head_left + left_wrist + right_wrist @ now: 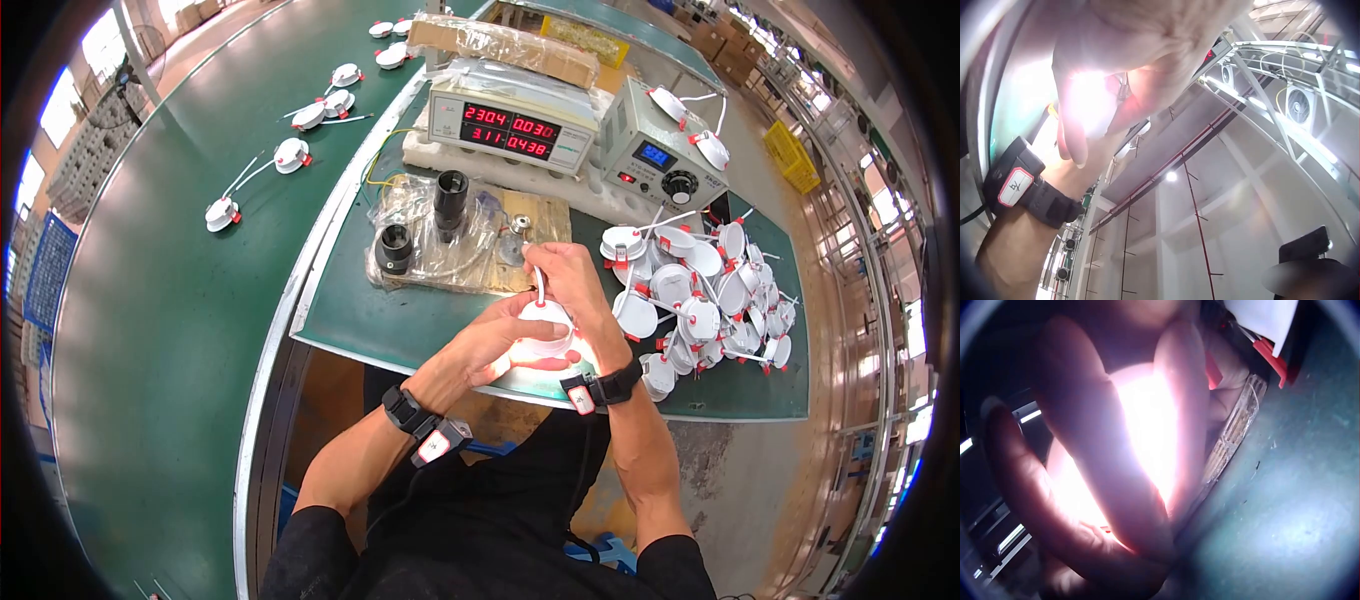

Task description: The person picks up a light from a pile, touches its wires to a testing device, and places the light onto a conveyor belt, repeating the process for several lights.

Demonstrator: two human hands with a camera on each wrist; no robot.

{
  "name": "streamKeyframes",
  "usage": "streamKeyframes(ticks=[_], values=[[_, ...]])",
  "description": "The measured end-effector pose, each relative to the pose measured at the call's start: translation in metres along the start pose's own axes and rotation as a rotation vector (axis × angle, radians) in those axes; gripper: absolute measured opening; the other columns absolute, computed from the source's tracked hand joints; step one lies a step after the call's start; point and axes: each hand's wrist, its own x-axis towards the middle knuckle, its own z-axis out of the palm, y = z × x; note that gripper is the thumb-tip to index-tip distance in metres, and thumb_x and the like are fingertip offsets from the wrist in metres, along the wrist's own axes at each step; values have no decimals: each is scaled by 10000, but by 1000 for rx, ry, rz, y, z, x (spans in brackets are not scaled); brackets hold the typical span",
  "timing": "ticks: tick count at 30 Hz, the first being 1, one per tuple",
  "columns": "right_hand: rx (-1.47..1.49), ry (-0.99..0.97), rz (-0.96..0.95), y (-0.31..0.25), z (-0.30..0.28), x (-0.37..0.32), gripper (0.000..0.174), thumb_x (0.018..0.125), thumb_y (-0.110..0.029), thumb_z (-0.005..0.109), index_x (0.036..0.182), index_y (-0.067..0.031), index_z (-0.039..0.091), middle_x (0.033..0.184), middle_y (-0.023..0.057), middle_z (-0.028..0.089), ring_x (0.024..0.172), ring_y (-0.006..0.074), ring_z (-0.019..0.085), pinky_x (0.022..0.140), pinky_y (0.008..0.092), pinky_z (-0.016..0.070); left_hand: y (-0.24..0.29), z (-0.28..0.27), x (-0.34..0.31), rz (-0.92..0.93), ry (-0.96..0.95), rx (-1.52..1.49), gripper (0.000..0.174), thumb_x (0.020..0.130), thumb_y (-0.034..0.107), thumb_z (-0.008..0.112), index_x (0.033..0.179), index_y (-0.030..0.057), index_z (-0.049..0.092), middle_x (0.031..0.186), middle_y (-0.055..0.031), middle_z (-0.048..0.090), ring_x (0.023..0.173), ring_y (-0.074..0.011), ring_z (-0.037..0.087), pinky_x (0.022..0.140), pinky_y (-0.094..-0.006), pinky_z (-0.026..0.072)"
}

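Observation:
A round white downlight [547,318] glows brightly over the front edge of the bench. My left hand [492,342] grips it, thumb across its back and fingers over the lit face; in the right wrist view these fingers cross the glare of the lamp face [1147,425]. From the lamp's back a short white cord [540,287] runs up to my right hand [572,285], which pinches it near its end. Those fingertips are right beside a metal-topped post [520,224] on a plastic-wrapped wooden board [550,222]. In the left wrist view, the glare washes out the lamp.
Two black sockets, a tall one [451,200] and a short one [395,247], stand on the board. Behind are a meter with red digits [510,130] and a dial box [665,150]. Many downlights [700,320] lie heaped at right; several others [292,155] lie on the left bench [170,330].

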Motion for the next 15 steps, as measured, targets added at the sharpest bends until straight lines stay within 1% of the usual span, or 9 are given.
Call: streamKeyframes(ticks=[7, 13, 15], values=[[7, 5, 13, 0, 0, 0, 285, 879, -214, 639, 715, 18, 655, 554, 10, 549, 487, 85, 483, 467, 277, 389, 0, 2, 0, -3, 20, 46, 408, 911, 38, 676, 1284, 2, 516, 1210, -153, 644, 1062, -342, 692, 904, -415, 608], [10, 2, -4, 2, -1, 1, 287, 882, -215, 639, 715, 18, 653, 553, 11, 550, 481, 87, 489, 460, 277, 390, 4, 2, -2, -42, 20, -64, 412, 913, 40, 665, 1291, -3, 506, 1209, -160, 643, 1074, -358, 687, 911, -428, 605], [20, -2, 1, 2, -1, 1, 290, 884, -217, 638, 714, 18, 651, 552, 12, 550, 478, 88, 489, 456, 275, 390, 4, 4, -2, -33, 23, -49, 410, 904, 24, 667, 1281, -8, 510, 1204, -165, 643, 1071, -353, 687, 910, -437, 608]])
